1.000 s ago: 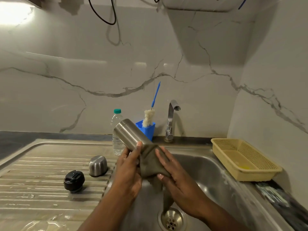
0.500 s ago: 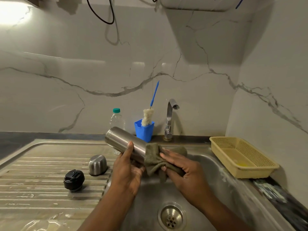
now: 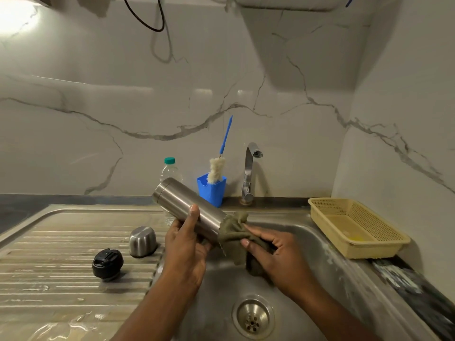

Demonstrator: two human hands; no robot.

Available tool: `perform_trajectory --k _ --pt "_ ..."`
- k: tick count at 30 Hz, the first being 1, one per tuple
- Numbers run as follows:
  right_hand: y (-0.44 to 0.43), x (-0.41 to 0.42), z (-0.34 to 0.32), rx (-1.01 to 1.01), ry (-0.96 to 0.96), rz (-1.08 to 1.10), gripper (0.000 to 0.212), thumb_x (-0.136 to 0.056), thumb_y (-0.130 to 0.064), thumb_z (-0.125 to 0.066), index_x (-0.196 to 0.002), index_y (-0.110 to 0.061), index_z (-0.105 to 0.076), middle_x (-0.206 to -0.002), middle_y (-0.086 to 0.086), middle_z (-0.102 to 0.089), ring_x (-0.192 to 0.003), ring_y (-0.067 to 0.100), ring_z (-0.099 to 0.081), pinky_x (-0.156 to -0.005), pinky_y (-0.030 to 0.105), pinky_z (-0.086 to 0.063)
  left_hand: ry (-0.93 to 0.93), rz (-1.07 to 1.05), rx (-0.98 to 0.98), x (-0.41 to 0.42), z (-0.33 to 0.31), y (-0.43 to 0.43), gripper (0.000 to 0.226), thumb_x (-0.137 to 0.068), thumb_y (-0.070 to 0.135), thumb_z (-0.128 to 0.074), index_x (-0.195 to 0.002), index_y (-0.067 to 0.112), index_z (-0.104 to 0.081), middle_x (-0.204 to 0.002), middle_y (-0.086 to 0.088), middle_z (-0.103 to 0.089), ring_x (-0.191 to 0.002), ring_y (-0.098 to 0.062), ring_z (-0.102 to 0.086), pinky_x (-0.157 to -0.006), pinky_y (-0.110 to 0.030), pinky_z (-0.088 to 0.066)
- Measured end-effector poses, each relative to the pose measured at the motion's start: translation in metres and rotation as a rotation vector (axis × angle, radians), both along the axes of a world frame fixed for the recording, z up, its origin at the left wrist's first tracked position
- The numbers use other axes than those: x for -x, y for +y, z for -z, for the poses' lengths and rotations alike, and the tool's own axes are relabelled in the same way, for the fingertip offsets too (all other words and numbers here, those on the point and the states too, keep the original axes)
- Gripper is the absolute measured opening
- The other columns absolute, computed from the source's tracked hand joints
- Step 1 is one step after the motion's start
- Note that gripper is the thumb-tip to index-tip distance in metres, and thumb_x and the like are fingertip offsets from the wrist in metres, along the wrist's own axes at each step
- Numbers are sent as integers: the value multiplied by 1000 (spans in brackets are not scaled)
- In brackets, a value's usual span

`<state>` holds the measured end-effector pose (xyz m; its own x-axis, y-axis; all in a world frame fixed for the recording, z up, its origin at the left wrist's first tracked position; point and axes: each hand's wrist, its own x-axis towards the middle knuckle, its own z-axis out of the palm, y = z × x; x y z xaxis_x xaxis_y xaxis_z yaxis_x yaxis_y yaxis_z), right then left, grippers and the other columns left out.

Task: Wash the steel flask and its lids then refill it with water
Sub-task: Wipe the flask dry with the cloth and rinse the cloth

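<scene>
Grip, left: my left hand [image 3: 187,247] wraps the steel flask [image 3: 187,205] from beneath at centre frame, with the thumb laid over its upper side.
Grip, right: my right hand [image 3: 278,257] clasps a cloth [image 3: 232,233] bunched round the flask's lower-right end.
Flask placement: it is tilted, bare end up-left and covered end down-right, and held over the sink basin [image 3: 320,254]. I judge that is so drips fall inside. I cannot tell which end is the mouth.
Lids: the steel cap [image 3: 142,241] and the black lid [image 3: 107,264] sit left of centre on the drainboard [image 3: 61,242], near each other but apart. They look parked there out of the way of the scrubbing.
Materials: the flask is a brushed-metal cylinder, smooth and probably slippery when wet, which explains the two-handed hold. The cloth is olive, limp and creased. The steel cap is domed and the black lid looks like moulded plastic. The drainboard is ribbed and wet.
Tap [image 3: 250,173]: it stands behind the basin, and I see no stream from it.
Stage: the outside is being wiped. By my reading, rinsing, the lids and the refill are not yet done.
</scene>
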<state>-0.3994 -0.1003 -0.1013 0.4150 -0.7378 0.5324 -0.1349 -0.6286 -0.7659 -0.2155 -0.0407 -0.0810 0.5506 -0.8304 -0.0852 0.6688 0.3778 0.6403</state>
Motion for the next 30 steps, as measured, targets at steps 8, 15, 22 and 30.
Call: perform_trajectory --k 8,15,22,30 --pt "4 -4 -3 -416 -59 -151 35 -100 -43 -58 -95 -15 -79 -91 7 -80 -87 19 -76 -74 26 -56 -114 54 -25 1 5 1 48 -96 26 -74 -137 8 -58 -118 -18 -77 -107 -35 -76 -90 -55 -62" --pt "6 -1 -5 -83 38 -187 45 -100 -17 -67 -142 -31 -62 -140 -19 -65 -131 -2 -58 -105 19 -49 -121 59 -37 10 6 1 51 -97 29 -71 -141 9 -54 -127 -22 -69 -99 -30 -76 -68 -42 -64" --pt "6 -9 0 -134 119 -331 61 -108 -31 -51 -160 -50 -25 -166 -28 -26 -150 -11 -25 -117 13 -30 -224 269 -11 19 10 5 35 -102 24 -60 -134 9 -62 -115 -19 -76 -96 -28 -77 -75 -42 -64" --pt "6 3 -8 -93 217 -172 26 -109 -36 -50 -119 -28 -72 -101 -9 -77 -97 5 -72 -87 29 -57 -161 138 -43 5 6 2 47 -100 26 -66 -139 2 -55 -129 -30 -68 -104 -36 -75 -75 -45 -65"
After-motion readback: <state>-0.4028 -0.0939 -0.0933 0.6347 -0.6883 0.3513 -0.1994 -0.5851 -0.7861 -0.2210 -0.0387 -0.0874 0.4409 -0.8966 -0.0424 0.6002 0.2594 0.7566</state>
